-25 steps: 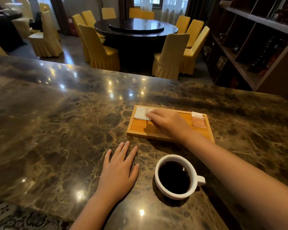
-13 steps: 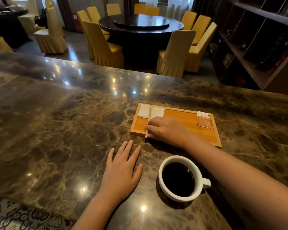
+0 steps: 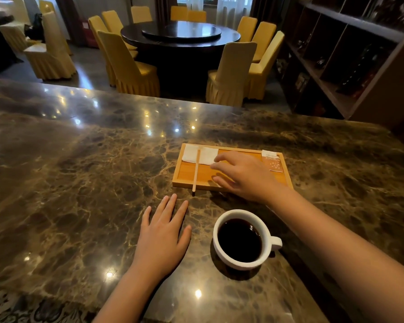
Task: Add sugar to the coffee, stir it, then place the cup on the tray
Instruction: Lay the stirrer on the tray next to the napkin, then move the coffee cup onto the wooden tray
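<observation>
White coffee cup (image 3: 243,240), full of black coffee, is seen on the marble surface (image 3: 79,183), handle to the right, just near of the wooden tray (image 3: 231,170) and not on it. Left hand (image 3: 163,236) is laid flat on the surface beside the cup, fingers spread, nothing held. Right hand (image 3: 245,176) is held over the tray's middle w/ fingers loosely apart and empty. A wooden stir stick (image 3: 196,170) is laid across the tray's left part, far end on a white napkin (image 3: 200,155), near end poking past the tray's front edge. A sugar packet (image 3: 273,160) is lying at the tray's far right corner, apart from the right hand.
</observation>
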The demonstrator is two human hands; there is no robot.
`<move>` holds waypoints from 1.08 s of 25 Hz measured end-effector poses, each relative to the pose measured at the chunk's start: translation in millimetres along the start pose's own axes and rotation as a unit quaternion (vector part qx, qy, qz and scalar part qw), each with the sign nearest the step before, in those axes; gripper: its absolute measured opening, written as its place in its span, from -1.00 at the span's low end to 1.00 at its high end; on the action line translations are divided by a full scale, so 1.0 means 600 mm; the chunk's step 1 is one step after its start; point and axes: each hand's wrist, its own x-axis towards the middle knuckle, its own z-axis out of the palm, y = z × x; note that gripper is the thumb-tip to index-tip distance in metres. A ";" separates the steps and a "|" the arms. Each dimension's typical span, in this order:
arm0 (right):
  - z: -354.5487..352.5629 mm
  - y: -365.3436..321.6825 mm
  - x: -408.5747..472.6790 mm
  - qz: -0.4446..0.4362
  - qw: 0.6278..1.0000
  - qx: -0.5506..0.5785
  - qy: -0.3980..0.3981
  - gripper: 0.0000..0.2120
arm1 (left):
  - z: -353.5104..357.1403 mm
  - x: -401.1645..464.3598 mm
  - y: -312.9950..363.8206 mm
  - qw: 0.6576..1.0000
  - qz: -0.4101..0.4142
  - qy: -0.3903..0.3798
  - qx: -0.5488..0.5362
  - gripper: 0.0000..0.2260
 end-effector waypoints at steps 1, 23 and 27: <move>-0.017 -0.007 -0.017 0.037 0.999 0.018 0.007 -0.68 | 0.000 0.000 0.000 1.000 0.001 -0.002 0.001 -0.47; -0.038 -0.159 -0.219 0.349 0.896 0.273 -0.029 -0.06 | -0.004 0.001 -0.003 1.000 0.010 -0.021 -0.009 -0.48; -0.028 -0.142 -0.241 0.377 0.865 0.331 0.009 -0.21 | -0.005 0.001 -0.001 1.000 0.012 -0.021 -0.013 -0.53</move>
